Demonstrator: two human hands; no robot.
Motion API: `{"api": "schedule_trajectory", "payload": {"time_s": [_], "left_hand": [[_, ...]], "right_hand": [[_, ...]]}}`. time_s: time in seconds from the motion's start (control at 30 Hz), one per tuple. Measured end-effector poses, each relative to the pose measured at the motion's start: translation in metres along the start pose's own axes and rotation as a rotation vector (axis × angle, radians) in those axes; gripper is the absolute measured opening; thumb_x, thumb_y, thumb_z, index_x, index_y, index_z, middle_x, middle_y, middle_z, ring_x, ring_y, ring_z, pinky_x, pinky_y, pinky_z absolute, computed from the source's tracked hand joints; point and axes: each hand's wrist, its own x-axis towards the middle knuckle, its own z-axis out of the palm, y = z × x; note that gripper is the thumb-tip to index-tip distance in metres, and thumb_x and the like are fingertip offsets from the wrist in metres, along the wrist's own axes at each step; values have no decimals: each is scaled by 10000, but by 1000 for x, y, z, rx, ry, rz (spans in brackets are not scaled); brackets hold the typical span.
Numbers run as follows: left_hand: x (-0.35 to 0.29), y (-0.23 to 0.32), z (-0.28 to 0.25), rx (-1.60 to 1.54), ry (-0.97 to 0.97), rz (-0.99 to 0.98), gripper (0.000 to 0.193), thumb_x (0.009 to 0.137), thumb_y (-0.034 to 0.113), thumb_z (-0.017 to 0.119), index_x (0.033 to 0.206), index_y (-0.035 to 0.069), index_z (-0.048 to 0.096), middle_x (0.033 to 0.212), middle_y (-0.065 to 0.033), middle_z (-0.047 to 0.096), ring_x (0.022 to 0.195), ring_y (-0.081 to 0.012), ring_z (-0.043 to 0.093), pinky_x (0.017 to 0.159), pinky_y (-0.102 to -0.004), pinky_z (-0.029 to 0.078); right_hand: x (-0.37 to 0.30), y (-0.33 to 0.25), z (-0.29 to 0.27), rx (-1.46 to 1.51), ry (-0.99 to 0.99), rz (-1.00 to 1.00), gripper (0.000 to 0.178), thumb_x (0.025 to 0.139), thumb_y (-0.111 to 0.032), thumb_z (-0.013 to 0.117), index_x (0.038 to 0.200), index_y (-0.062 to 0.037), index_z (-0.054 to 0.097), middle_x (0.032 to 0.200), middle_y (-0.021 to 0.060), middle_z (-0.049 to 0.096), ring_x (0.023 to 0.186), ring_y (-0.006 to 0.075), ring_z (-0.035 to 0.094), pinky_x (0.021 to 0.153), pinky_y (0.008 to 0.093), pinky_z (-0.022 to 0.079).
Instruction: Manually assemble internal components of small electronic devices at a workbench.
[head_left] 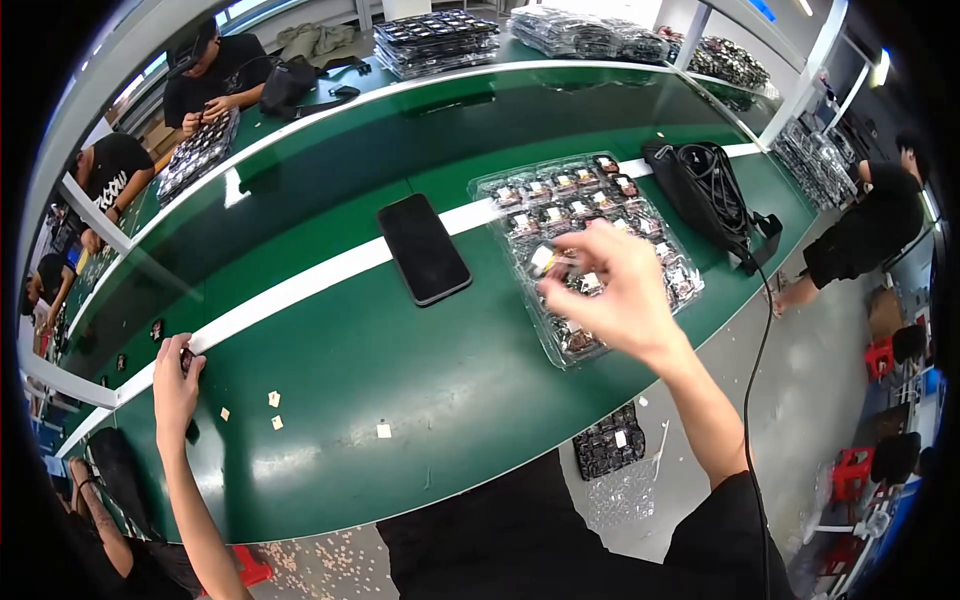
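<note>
My right hand [612,288] hovers over a clear plastic blister tray [560,352] holding several small dark parts in pockets. Its fingertips pinch one small white-and-dark part [545,261] above the tray's middle. My left hand [176,388] reaches far to the left on the green table [420,370], beside the white stripe [300,285]. Its fingers close around a small dark part [186,359]. A black phone [424,248] lies face down across the stripe, between my two hands.
A black bag with coiled cable [708,192] lies right of the tray. Small paper scraps [383,430] dot the near table. Stacked trays [437,40] sit at the back. Another dark tray [610,441] lies on the floor. Other people work at the left and right.
</note>
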Motion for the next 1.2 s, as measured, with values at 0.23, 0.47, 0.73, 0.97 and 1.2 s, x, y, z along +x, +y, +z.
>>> {"api": "schedule_trajectory", "payload": {"time_s": [0.23, 0.47, 0.73, 0.97, 1.2], "left_hand": [[-7, 159, 21, -390, -275, 350, 515, 842, -52, 793, 1344, -3, 689, 1251, -183, 696, 1089, -354, 710, 986, -410, 561], [-25, 181, 39, -615, -341, 397, 580, 759, -49, 793, 1328, 35, 720, 1410, -177, 688, 1313, -372, 680, 1126, -432, 529], [-19, 157, 47, -629, -312, 331, 576, 825, 41, 903, 1370, 32, 719, 1304, -126, 770, 1191, -308, 714, 1063, -406, 552], [-30, 152, 46, -398, -234, 263, 580, 801, 172, 967, 1328, 67, 747, 1299, -91, 675, 1195, -307, 647, 1019, -434, 536], [-30, 146, 46, -394, -271, 367, 561, 811, 163, 953, 1328, 79, 756, 1271, -90, 654, 1157, -304, 636, 999, -404, 516]], "right_hand": [[0, 117, -67, -532, 176, 367, 420, 878, -361, 881, 1092, -3, 832, 857, 86, 728, 750, 250, 709, 706, 400, 558], [-2, 119, -56, -424, 123, 400, 531, 938, -431, 883, 1218, 18, 830, 842, 99, 738, 733, 192, 711, 712, 346, 550], [-1, -6, -16, 178, -103, 221, 232, 1124, -99, 681, 1272, 52, 777, 838, -35, 665, 783, 26, 546, 668, 243, 427], [-9, -91, 99, 422, -384, -93, 210, 965, 22, 827, 1174, 16, 837, 708, 82, 619, 577, 120, 535, 536, 306, 399], [-3, -96, 152, 621, -426, 18, 159, 954, 8, 839, 1112, 24, 854, 701, 43, 638, 597, 56, 522, 528, 272, 367]]}}
